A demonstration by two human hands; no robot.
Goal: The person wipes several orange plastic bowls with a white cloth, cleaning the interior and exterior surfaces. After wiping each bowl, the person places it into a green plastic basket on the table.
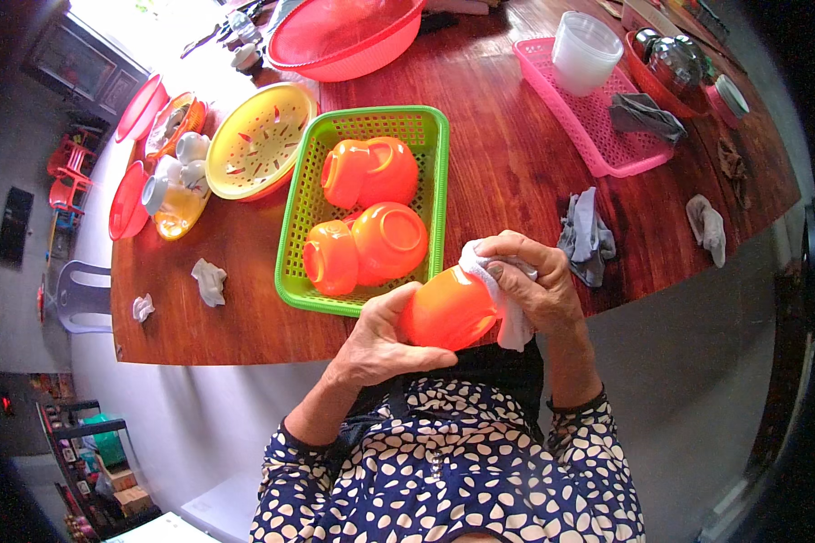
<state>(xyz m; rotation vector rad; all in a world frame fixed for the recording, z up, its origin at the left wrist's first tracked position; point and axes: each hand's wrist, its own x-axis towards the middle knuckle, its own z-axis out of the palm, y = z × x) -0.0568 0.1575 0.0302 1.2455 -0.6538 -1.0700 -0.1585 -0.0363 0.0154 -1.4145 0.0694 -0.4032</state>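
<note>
An orange bowl (445, 309) is tilted on its side just off the table's front edge. My left hand (387, 339) grips its base end, thumb along the lower side. Pinched in my right hand (540, 282) is a white cloth (515, 322), pressed over the bowl's rim and partly hanging down. The bowl's inside is hidden from me. Just beyond my hands a green plastic basket (443, 197) stands on the table, holding several orange bowls (390, 241), some turned with their bases up or sideways.
Left of the basket sits a yellow colander (261, 142); cups and a jar stand beyond it. A pink basket (604, 159) with stacked clear plastic tubs (584, 54) is at the right. Crumpled cloths (587, 237) lie on the wooden table (489, 136). A large red basin (346, 47) stands at the back.
</note>
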